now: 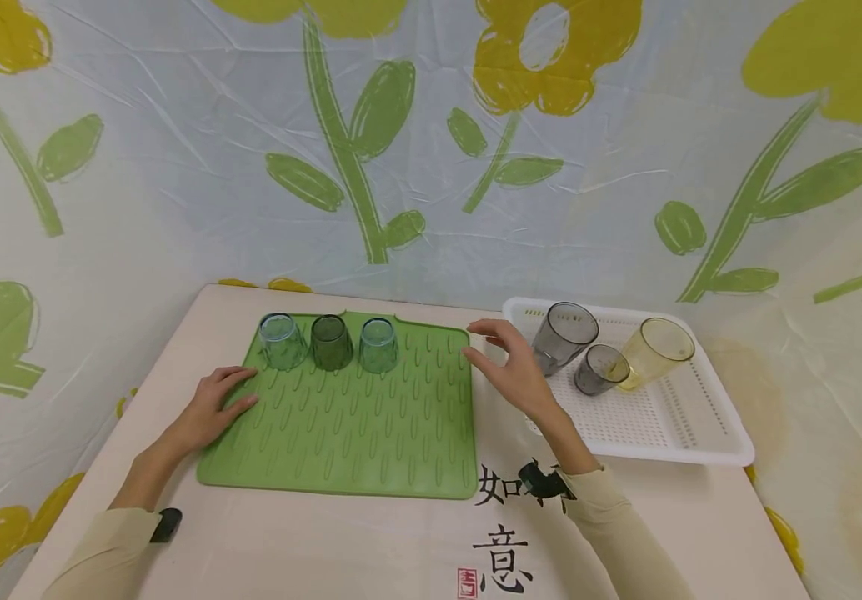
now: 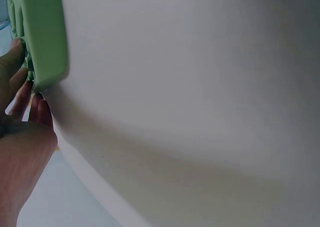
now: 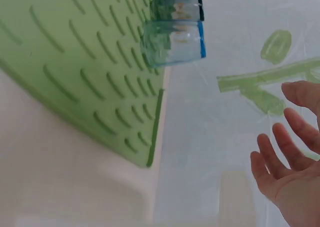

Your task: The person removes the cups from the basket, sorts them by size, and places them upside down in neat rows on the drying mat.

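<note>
A green ridged mat (image 1: 341, 433) lies on the table. Along its back edge stand a blue glass (image 1: 283, 342), a dark grey glass (image 1: 332, 342) and another blue glass (image 1: 378, 345), side by side. My left hand (image 1: 213, 407) rests at the mat's left edge, fingers extended onto it and holding nothing. Above the gap between mat and basket hovers my right hand (image 1: 512, 367), its fingers loosely bent and apart, with nothing in them. The right wrist view shows that same hand (image 3: 292, 147) off the mat with its fingers spread.
A white perforated basket (image 1: 709, 417) stands on the right of the table. Inside it are a tall grey glass (image 1: 562, 337), a small grey glass (image 1: 598, 372) and a yellow glass (image 1: 656, 354). Behind the table hangs a flower-printed cloth (image 1: 431, 167).
</note>
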Available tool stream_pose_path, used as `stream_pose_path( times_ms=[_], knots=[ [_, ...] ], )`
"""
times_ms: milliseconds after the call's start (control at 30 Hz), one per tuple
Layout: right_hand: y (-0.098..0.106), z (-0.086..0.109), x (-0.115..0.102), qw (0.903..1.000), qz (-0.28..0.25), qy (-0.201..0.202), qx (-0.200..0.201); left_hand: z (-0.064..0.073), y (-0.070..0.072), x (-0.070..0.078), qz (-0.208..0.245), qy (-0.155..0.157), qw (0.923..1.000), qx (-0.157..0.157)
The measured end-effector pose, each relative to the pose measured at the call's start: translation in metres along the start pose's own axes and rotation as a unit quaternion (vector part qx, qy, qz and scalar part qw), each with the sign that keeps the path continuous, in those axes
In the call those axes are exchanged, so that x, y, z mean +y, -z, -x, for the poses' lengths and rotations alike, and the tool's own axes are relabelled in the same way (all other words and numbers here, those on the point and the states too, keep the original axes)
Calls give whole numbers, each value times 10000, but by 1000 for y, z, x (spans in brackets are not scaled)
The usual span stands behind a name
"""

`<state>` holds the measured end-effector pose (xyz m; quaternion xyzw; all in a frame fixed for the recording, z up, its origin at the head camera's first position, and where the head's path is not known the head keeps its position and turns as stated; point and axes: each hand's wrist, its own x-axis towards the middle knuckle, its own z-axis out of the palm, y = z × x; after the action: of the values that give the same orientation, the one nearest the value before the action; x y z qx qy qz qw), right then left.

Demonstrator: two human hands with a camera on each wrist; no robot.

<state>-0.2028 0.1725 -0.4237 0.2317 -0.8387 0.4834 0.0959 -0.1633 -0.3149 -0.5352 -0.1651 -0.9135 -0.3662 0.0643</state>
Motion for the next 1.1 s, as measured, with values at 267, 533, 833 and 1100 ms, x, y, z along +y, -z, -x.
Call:
stream_pose_path(
  times_ms=[267,533,833,1100],
  knots=[
    [30,15,11,9974,414,34,583,0,-1,-1,-13,4,10000,-9],
    [62,28,23,9915,797,-172,1015,0,-1,-2,-6,117,9999,-24],
    [93,45,40,9774,1090,-504,1740,-1,0,0,-27,147,9999,-49],
    [114,57,54,9715,1278,-944,1757,1,-1,1,19,174,9998,-97]
  ],
)
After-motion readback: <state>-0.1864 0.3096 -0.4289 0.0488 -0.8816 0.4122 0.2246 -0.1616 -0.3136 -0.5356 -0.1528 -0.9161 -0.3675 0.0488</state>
